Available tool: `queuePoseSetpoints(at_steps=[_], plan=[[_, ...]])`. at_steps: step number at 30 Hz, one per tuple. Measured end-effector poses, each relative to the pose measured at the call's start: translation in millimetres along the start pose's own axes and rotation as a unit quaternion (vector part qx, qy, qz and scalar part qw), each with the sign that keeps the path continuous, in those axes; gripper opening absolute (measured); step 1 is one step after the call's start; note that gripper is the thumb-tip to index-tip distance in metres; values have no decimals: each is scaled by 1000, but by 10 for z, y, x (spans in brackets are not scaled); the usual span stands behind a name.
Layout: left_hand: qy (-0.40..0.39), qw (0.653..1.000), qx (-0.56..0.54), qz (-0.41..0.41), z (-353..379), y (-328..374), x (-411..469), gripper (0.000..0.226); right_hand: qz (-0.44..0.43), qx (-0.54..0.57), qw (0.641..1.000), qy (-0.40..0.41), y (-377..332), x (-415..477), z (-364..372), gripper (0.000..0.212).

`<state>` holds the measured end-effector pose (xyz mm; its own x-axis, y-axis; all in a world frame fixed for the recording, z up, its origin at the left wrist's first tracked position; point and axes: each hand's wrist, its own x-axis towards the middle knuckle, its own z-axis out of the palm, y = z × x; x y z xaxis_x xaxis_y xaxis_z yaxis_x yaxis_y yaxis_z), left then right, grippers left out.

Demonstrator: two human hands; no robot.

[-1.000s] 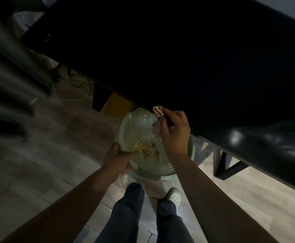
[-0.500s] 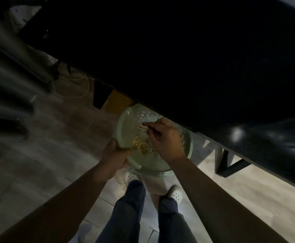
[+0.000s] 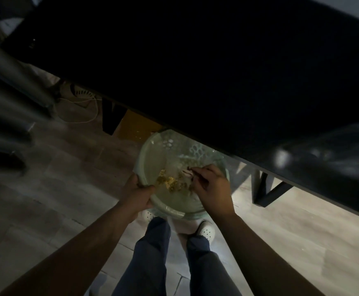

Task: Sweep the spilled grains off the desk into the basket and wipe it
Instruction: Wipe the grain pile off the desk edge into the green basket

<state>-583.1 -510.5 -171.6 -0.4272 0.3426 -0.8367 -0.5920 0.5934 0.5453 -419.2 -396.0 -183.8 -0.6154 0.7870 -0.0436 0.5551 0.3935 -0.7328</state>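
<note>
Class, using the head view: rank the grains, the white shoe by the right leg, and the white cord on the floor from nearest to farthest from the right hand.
From the right hand:
1. Grains, just left, inside the basket.
2. White shoe, below, on the floor.
3. White cord, far upper left.

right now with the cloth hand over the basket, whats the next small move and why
Probably lift the right hand with the cloth back up to the desk and start wiping. The grains already lie piled in the basket, which the left hand holds by its rim below the desk edge. The desk is too dark to tell if any grains remain.
</note>
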Motion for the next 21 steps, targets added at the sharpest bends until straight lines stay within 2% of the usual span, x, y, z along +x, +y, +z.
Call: queuePoseSetpoints(at_steps=[7, 9, 14, 21], plan=[[-1, 1000, 24, -6, 639, -376, -187, 46, 67, -9, 997, 38, 595, -625, -610, 24], [-18, 999, 36, -10, 845, -536, -187, 46, 101, 10, 992, 74, 753, -838, -754, 25], [-41, 990, 137, -10, 1250, -843, -5, 37, 172, 45, 966, 187, 1052, -1335, -930, 26], [-70, 969, 236, 10, 1693, -1352, 295, 44, 283, 62, 912, 291, 1415, -1910, -654, 21]])
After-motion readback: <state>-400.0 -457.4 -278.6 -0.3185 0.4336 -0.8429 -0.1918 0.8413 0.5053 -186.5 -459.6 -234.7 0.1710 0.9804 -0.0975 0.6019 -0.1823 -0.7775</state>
